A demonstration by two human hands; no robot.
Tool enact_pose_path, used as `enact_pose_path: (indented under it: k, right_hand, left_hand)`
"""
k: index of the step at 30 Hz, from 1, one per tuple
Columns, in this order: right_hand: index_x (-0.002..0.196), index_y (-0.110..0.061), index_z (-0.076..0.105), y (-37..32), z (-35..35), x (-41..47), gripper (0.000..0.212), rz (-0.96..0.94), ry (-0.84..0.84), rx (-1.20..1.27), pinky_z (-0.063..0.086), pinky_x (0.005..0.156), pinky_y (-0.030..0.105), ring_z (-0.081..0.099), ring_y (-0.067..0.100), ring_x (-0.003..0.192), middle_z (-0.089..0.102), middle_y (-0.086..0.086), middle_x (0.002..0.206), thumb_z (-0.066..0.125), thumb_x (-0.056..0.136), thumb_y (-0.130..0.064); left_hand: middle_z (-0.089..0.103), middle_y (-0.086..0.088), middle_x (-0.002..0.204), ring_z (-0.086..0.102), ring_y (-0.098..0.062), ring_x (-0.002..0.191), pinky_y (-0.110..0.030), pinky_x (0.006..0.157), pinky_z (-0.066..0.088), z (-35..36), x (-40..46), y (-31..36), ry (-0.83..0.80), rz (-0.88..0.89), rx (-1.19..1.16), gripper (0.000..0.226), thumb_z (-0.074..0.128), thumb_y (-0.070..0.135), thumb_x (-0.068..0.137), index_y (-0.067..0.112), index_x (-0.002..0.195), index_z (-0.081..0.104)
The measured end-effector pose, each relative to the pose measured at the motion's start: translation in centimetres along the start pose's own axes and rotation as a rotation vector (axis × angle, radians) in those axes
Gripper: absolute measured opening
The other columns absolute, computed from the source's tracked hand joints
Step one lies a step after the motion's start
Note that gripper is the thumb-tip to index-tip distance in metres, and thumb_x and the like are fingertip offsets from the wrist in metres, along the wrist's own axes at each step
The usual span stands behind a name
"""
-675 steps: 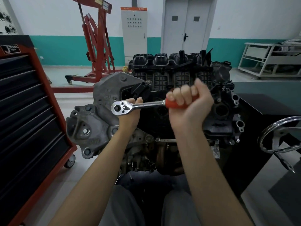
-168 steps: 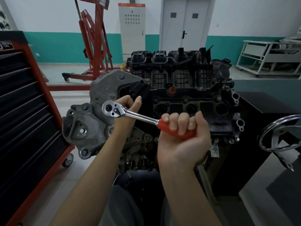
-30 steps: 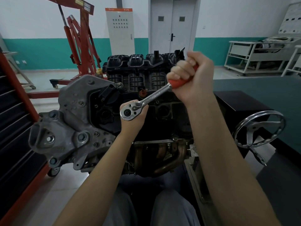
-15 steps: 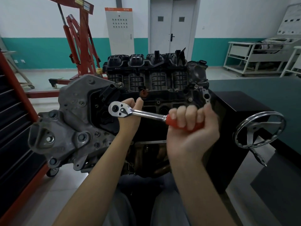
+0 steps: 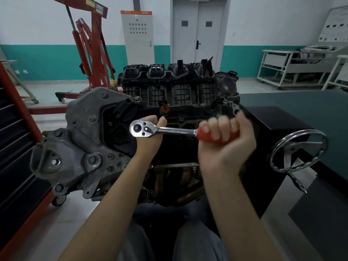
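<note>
Wrench [image 5: 169, 131] handle lifted slightly since a moment ago, now almost level, shiny metal head and shaft, red grip, held against engine [image 5: 178, 95] front, right hand [image 5: 226, 146] fisted round grip, left hand [image 5: 150, 142] curled behind head

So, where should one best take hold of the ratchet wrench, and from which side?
Take the ratchet wrench by its red handle, the end far from the head, coming from the right, as the right hand does. The bar lies nearly level, so that end probably gives most leverage; the left hand steadies the head.
</note>
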State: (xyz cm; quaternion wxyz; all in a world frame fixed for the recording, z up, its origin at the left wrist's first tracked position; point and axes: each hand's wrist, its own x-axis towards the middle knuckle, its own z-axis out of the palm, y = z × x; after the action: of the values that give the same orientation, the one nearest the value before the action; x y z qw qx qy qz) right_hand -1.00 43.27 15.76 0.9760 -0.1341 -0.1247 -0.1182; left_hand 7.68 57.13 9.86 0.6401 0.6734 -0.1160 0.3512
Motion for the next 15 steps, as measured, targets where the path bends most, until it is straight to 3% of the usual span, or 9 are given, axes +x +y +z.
enact_pose_path:
  k: [4,9,13,15]
  right_hand:
    - [0.050,-0.020,0.038,1.3,-1.4,-3.5,0.043,-0.068,0.002,0.039,0.044,0.052,0.026,0.033,0.012,0.042,0.031,-0.005,0.043,0.041,0.092,-0.020]
    - [0.049,-0.021,0.035,0.0,0.6,0.4,0.046,-0.005,-0.058,-0.035,0.034,0.045,0.022,0.025,0.011,0.039,0.027,-0.006,0.040,0.037,0.094,-0.015]
    - [0.048,-0.019,0.036,-0.8,3.8,5.6,0.044,0.198,-0.123,-0.174,0.028,0.042,0.019,0.022,0.010,0.035,0.027,-0.006,0.038,0.043,0.091,-0.012]
    - [0.048,-0.018,0.036,-0.8,5.0,7.1,0.044,0.284,-0.146,-0.224,0.029,0.040,0.019,0.024,0.009,0.034,0.027,-0.006,0.038,0.043,0.091,-0.011]
  left_hand:
    - [0.025,0.002,0.048,0.022,-0.005,0.042,-0.016,0.044,0.022,-0.1,-0.5,1.0,0.011,0.026,-0.050,0.046,0.060,0.006,0.083,0.001,0.049,0.029]
    - [0.026,0.016,0.041,0.022,-0.002,0.039,-0.015,0.043,0.020,0.3,0.0,0.4,0.056,-0.008,0.015,0.057,0.060,-0.007,0.088,0.019,0.050,0.025]
    - [0.032,0.014,0.047,0.030,-0.004,0.045,-0.014,0.048,0.026,0.3,0.0,-0.3,0.040,0.019,0.076,0.044,0.064,0.012,0.082,0.011,0.050,0.033]
    - [0.032,0.015,0.045,0.032,-0.004,0.044,-0.013,0.047,0.026,0.3,-0.1,-0.1,-0.002,-0.007,0.076,0.038,0.059,0.024,0.077,0.023,0.048,0.034]
